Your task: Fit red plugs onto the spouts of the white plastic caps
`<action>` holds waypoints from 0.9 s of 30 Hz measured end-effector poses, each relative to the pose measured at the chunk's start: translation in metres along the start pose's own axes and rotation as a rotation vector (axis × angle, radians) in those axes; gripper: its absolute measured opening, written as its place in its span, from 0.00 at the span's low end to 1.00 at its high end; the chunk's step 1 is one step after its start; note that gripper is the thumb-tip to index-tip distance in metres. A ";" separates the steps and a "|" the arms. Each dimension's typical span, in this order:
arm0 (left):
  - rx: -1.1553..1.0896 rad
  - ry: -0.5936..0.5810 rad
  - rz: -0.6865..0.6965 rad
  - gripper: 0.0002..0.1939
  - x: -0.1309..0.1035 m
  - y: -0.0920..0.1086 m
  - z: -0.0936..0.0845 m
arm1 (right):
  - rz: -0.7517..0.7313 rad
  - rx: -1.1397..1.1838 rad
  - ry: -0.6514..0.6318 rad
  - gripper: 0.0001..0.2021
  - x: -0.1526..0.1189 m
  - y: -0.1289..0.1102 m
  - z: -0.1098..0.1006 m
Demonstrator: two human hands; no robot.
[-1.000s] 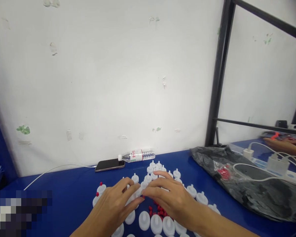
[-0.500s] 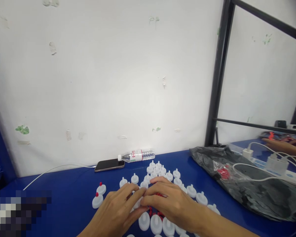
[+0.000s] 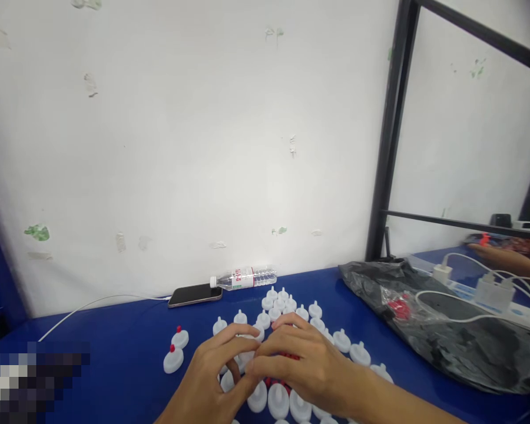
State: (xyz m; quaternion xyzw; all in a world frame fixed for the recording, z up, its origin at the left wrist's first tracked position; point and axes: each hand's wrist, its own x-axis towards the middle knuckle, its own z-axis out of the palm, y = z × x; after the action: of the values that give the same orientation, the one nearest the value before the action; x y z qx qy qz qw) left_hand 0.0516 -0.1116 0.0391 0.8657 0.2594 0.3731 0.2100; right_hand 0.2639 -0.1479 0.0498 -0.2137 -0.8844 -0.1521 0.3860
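My left hand [image 3: 218, 371] is curled around a white nozzle cap [image 3: 246, 357], mostly hidden by the fingers. From the right, my right hand [image 3: 304, 359] meets it, thumb and fingertips pinched together at the cap; whatever sits between them is hidden. Around and beneath both hands stand many white nozzle caps [image 3: 278, 401], round with a thin spout upward. Small red tips [image 3: 290, 356] lie in a heap under my right hand, partly covered. Off to the left, two white caps with red tips [image 3: 174, 359] stand on the blue table [image 3: 115, 353].
A plastic bottle [image 3: 242, 278] lies by the wall beside a phone [image 3: 195, 295] on a white cable. To the right are a black plastic bag [image 3: 459, 347], a small clear bag of red pieces [image 3: 398, 307], a power strip [image 3: 521, 312] and a black frame [image 3: 388, 135]. Another person's arm [image 3: 507, 262] shows beyond.
My left fingers have spread apart slightly and shifted a little, uncovering more caps below them. My right hand stays almost in place. The view has shifted slightly.
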 end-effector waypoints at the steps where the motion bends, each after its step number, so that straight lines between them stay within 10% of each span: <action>1: -0.012 0.005 -0.005 0.10 0.001 0.002 0.000 | 0.000 0.001 -0.007 0.14 0.000 0.000 0.000; 27: -0.105 0.304 -0.278 0.08 0.009 -0.009 -0.016 | -0.004 -0.087 -0.086 0.16 -0.002 0.004 -0.001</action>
State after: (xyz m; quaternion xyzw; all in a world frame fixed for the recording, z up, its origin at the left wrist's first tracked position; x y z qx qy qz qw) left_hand 0.0421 -0.0965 0.0486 0.7431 0.3852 0.4799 0.2630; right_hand 0.2676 -0.1456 0.0488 -0.2349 -0.8931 -0.1817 0.3380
